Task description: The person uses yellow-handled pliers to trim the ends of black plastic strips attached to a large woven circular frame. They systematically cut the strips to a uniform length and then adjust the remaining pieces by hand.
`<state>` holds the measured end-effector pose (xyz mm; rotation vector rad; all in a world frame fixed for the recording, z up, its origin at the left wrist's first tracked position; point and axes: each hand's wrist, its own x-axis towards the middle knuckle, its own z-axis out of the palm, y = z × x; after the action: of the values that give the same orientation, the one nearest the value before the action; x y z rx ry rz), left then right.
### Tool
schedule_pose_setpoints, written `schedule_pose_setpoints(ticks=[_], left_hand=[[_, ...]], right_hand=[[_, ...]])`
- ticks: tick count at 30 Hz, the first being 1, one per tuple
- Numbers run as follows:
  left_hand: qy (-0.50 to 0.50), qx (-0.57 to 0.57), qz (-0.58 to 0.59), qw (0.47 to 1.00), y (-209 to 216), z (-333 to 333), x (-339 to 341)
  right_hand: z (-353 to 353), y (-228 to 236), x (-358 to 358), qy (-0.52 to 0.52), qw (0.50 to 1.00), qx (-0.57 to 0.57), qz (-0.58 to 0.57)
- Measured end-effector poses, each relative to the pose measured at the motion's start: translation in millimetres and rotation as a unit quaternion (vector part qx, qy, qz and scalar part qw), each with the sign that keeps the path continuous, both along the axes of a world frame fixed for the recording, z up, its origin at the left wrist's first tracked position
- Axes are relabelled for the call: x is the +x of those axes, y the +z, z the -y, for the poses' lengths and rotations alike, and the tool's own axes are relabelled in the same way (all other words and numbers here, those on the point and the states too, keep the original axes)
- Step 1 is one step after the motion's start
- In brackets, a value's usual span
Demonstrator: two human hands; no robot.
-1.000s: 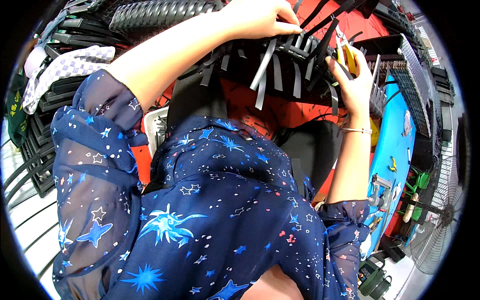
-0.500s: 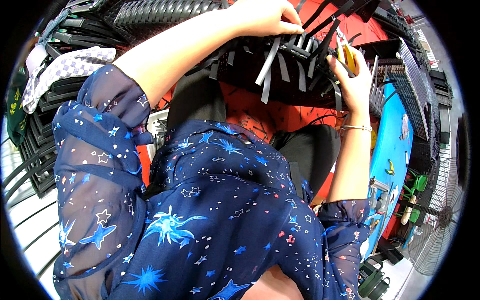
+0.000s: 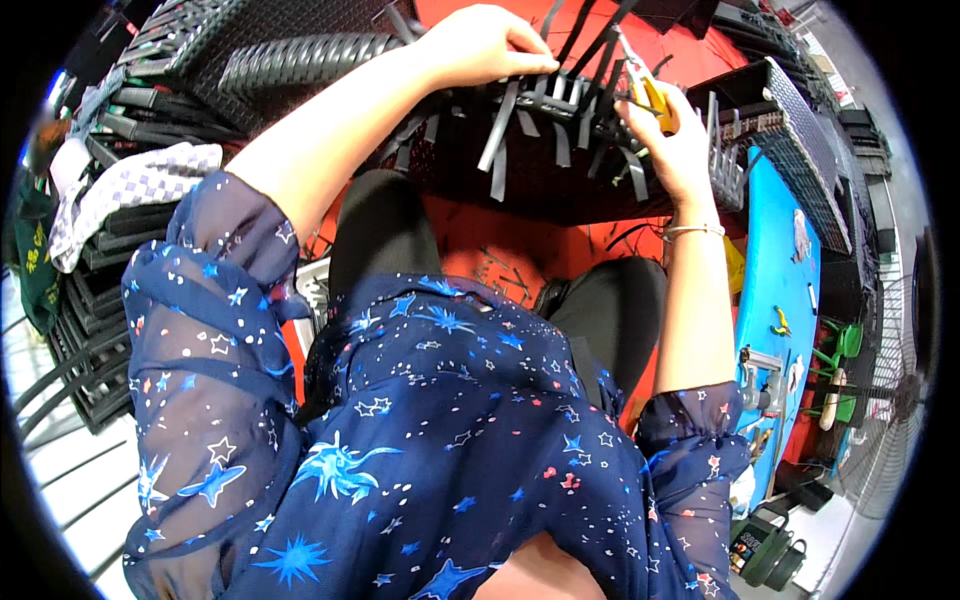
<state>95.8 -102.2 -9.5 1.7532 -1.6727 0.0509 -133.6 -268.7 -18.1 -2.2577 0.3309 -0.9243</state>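
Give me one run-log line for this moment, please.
left hand: at dark, flat, loose-ended strips | right hand: holding yellow-handled metal pliers near the strips | right side: blue flat surface

Your navy blouse [image 3: 440, 440] carries blue and white stars; your yellow-handled pliers [image 3: 656, 104] sit upper right, the strips [image 3: 499, 126] at top are black and grey, the cloth [image 3: 140, 185] at left grey-and-white checked.
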Motion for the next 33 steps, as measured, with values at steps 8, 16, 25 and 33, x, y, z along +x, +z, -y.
schedule_pose_setpoints(ticks=[8,16,25,33], left_hand=[[-0.006,0.019,-0.040,0.999,6,-6,-6],[-0.025,0.025,-0.054,0.998,4,-9,-9],[-0.020,0.013,-0.058,0.998,0,-12,-13],[-0.006,-0.091,0.098,0.991,-5,-14,-22]], right_hand=[[4,-1,-5,0.029,0.999,0.019,0.023],[1,-5,-10,0.032,0.998,0.042,0.022],[-4,-5,-12,0.040,0.996,0.072,0.017],[-8,-5,-17,0.044,0.998,0.051,0.005]])
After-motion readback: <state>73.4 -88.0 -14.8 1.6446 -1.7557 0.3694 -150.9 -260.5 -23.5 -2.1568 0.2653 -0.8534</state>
